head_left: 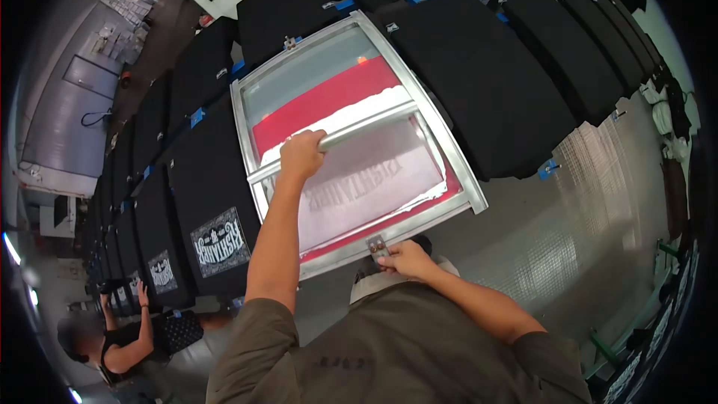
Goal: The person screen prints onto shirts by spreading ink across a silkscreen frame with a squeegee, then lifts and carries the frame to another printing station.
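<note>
A metal-framed printing screen (pixel 441 127) lies over a black garment panel in front of me. White ink (pixel 351 118) spreads across its mesh beside a red band (pixel 321 101), and mirrored lettering shows faintly through the lower part. My left hand (pixel 301 155) is wrapped round the long metal bar (pixel 366 126) that crosses the screen. At the near edge of the frame, my right hand (pixel 406 260) pinches a small metal clamp (pixel 378 248).
Rows of black garments (pixel 486 82) on boards with blue brackets (pixel 548 169) stretch to both sides. Two at the left carry white printed designs (pixel 219 242). Another person (pixel 123 340) works at the lower left.
</note>
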Demonstrator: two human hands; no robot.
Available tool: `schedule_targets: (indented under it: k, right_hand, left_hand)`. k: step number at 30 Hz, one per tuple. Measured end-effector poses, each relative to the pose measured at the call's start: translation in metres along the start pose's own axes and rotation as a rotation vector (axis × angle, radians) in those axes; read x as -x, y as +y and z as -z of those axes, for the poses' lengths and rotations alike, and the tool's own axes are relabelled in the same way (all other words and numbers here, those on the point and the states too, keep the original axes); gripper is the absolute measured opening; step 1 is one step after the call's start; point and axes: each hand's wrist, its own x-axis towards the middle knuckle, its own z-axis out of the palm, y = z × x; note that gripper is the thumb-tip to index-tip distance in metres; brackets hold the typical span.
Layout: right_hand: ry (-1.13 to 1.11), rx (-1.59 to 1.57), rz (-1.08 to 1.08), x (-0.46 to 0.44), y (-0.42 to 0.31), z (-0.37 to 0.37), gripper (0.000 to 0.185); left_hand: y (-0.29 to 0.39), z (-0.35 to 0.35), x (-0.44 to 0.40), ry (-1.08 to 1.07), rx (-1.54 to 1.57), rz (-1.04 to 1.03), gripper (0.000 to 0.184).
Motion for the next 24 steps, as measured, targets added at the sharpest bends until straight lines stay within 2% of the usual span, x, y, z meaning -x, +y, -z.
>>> schedule_targets:
  k: [4, 6, 7, 9, 10, 11, 14, 17, 20, 22, 24]
  right_hand:
    - [0.007, -0.002, -0.011, 0.001, 0.003, -0.002, 0.024]
    - [0.022, -0.075, 0.01, -0.001, 0.007, -0.003, 0.024]
    - [0.022, -0.054, -0.017, 0.001, 0.001, -0.002, 0.023]
    - [0.053, 0.031, 0.009, 0.005, -0.007, -0.001, 0.022]
    - [0.078, -0.028, 0.019, 0.009, -0.013, -0.002, 0.025]
    - [0.078, -0.022, 0.021, 0.009, -0.012, -0.001, 0.025]
    - [0.037, -0.027, 0.058, 0.011, -0.004, -0.005, 0.022]
    - [0.048, 0.03, 0.086, 0.015, 0.0, -0.005, 0.024]
    - [0.056, 0.083, 0.082, 0.022, -0.003, -0.003, 0.024]
    - [0.067, 0.363, 0.106, 0.023, -0.011, -0.001, 0.025]
    - [0.023, 0.643, 0.074, 0.032, -0.03, 0.009, 0.036]
  left_hand:
    - [0.037, -0.016, 0.084, 0.057, 0.025, -0.05, 0.03]
    - [0.063, -0.032, 0.14, 0.15, 0.06, -0.045, 0.03]
    - [0.083, -0.028, 0.166, 0.106, 0.035, -0.009, 0.033]
    - [0.103, -0.031, 0.199, 0.212, 0.103, -0.068, 0.037]
    - [0.11, -0.028, 0.204, 0.251, 0.126, -0.083, 0.037]
    - [0.108, -0.024, 0.201, 0.246, 0.12, -0.088, 0.038]
    - [0.084, 0.011, 0.168, 0.01, 0.145, -0.009, 0.035]
    - [0.053, 0.03, 0.114, -0.051, 0.152, 0.074, 0.037]
    - [0.019, 0.031, 0.045, 0.065, 0.093, 0.054, 0.037]
    - [0.005, 0.035, 0.005, 0.004, 0.09, 0.063, 0.038]
    - [-0.002, 0.036, -0.02, -0.06, 0.086, 0.094, 0.04]
